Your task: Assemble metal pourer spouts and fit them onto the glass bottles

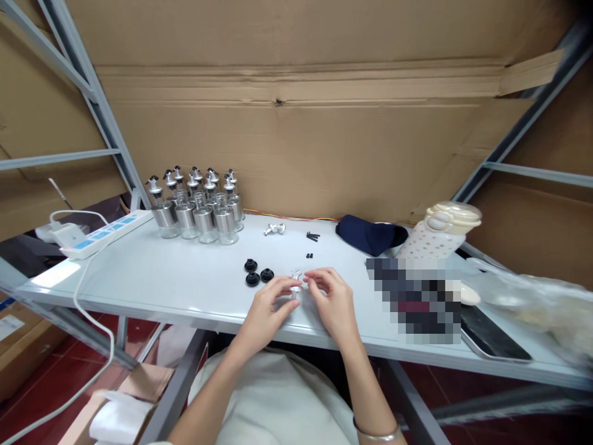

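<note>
My left hand (269, 304) and my right hand (332, 295) meet over the pale table (162, 278) near its front edge. Both pinch a small clear plastic part (295, 283) between their fingertips. Three black round caps (258, 272) lie just left of my left hand. A small metal spout piece (274, 229) and a few tiny black pins (312, 237) rest further back on the table.
Several glass bottles with metal pourer tops (199, 210) stand at the back left. A white power strip (99, 233) with its cord lies at the left edge. A dark cloth (370, 235), a dotted white bottle (435, 238), a tablet (491, 337) and a plastic bag (537, 296) fill the right.
</note>
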Motion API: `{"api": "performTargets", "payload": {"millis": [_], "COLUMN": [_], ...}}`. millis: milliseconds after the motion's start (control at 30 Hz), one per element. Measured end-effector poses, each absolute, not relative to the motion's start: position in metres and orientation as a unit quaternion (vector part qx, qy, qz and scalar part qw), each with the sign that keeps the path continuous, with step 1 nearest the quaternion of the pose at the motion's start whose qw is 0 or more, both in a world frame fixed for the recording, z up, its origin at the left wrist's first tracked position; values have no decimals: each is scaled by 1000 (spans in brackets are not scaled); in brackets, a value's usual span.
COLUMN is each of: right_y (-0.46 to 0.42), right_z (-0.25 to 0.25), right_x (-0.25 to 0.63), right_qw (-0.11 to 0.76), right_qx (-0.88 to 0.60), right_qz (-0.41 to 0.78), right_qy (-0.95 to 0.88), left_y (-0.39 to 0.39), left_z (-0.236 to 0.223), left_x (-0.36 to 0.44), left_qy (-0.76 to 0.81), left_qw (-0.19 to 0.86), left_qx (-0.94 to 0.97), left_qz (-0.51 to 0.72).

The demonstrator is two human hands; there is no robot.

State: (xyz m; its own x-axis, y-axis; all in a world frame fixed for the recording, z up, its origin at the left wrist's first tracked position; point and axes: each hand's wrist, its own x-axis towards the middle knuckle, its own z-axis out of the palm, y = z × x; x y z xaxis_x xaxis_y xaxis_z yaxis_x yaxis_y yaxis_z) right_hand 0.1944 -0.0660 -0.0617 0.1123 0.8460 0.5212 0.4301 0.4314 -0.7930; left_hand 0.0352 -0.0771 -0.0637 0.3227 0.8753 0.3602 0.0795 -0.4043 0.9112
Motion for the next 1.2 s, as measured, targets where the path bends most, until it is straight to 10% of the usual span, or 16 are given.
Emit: {"api": "performTargets", "payload": {"millis": [533,1200], "right_y": [-67,-77], "right_z": [-68,-55], "right_x": [195,200], "right_qw": [644,550], "right_qx": [-428,-437], "right_qz": [239,240], "right_qy": [-587,-670], "left_y": [-73,-70], "left_z": [-69,-70], "left_x": [36,34], "left_qy": [369,383], "left_qw": [443,454], "left_qx": [675,662], "left_qz": [461,457]}}
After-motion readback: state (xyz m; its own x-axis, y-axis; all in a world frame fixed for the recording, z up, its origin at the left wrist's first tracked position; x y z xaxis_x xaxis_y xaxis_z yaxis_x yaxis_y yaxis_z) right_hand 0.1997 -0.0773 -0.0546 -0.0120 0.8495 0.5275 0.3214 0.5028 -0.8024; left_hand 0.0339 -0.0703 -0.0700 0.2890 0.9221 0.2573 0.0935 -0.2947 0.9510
